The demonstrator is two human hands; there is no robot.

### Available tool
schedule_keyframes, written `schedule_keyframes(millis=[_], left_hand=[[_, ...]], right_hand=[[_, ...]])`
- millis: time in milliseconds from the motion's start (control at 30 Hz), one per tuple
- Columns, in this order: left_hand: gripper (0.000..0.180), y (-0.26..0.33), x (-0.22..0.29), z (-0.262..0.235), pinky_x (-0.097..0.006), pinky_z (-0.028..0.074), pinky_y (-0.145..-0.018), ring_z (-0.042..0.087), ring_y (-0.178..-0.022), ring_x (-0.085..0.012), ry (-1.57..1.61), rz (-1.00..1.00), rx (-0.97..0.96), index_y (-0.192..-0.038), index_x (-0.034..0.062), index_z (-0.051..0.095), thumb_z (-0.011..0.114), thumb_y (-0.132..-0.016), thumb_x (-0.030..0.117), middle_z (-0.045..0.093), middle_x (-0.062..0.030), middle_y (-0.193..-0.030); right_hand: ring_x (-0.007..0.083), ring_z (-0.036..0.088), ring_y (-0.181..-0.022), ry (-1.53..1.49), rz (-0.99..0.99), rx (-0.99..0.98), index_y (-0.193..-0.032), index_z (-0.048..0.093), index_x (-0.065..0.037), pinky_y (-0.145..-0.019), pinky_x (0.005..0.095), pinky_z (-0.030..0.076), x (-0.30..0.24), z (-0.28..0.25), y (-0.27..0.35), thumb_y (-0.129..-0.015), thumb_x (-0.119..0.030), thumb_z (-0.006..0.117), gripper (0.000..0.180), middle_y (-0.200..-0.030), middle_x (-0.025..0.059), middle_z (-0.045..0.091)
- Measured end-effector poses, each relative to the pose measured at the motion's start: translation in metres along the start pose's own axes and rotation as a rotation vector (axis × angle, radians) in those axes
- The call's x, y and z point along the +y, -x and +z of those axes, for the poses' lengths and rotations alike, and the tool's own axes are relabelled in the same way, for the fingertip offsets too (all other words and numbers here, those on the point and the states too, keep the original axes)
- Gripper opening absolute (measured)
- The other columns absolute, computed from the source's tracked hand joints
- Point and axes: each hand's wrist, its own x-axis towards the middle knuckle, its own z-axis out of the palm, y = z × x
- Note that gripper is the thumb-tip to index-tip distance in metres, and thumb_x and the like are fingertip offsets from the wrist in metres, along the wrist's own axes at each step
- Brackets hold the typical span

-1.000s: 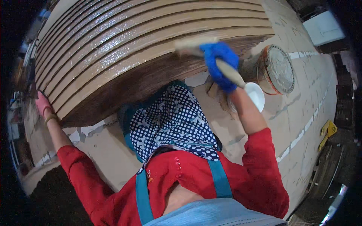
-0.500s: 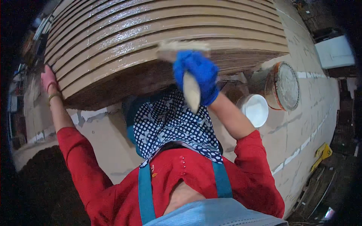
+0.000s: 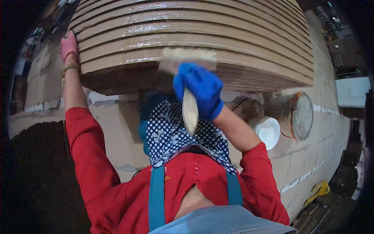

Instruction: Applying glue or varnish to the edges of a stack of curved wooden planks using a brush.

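Note:
My right hand point(image 3: 200, 89), in a blue glove, is closed round the pale handle of a wide flat paintbrush point(image 3: 187, 58). Its light bristles lie across the front edge of a large stack of tan boards point(image 3: 265, 56), blurred by motion. The boards overlap in steps, and a wet-looking gloss shows on their left and middle part. At the stack's left edge rests my left hand point(image 3: 69, 46), in a pink glove, fingers stretched along the side and holding nothing that I can see.
Right of my right forearm stand a white tub point(image 3: 269, 132) and a larger round bucket point(image 3: 303, 116) with an orange rim. Farther right are a white box point(image 3: 353, 91) and a yellow object point(image 3: 319, 191) on the floor. A polka-dot apron point(image 3: 183, 132) covers my lap.
The brush in my right hand has shifted left along the stack's front edge. My left hand stays at the left side. The whole view has tilted, with the stack's right end now lower.

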Motion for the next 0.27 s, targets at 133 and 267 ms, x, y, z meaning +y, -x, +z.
schedule_keyframes(millis=[133,267], left_hand=[[0.073,0.002,0.002,-0.003,-0.041,0.033,-0.1,0.044,-0.12,-0.036,-0.021,-0.019,-0.009,-0.123,-0.0024,0.049,0.04,-0.079,0.055,0.047,-0.024,-0.128],[0.076,0.001,0.001,-0.002,-0.04,0.031,-0.103,0.042,-0.122,-0.0358,-0.079,0.0,0.047,-0.127,-0.002,0.046,0.038,-0.079,0.056,0.047,-0.0236,-0.127]], right_hand=[[0.0279,0.063,-0.069,-0.34,0.069,-0.231,-0.098,0.062,-0.006,-0.06,0.0333,0.05,-0.026,0.002,0.002,-0.083,-0.01,0.055,0.017,-0.084,0.0132,0.064],[0.0257,0.065,-0.073,-0.027,-0.101,0.008,-0.113,0.057,-0.006,-0.068,0.0292,0.051,-0.011,0.034,-0.033,-0.074,-0.021,0.072,0.044,-0.093,0.0089,0.065]])
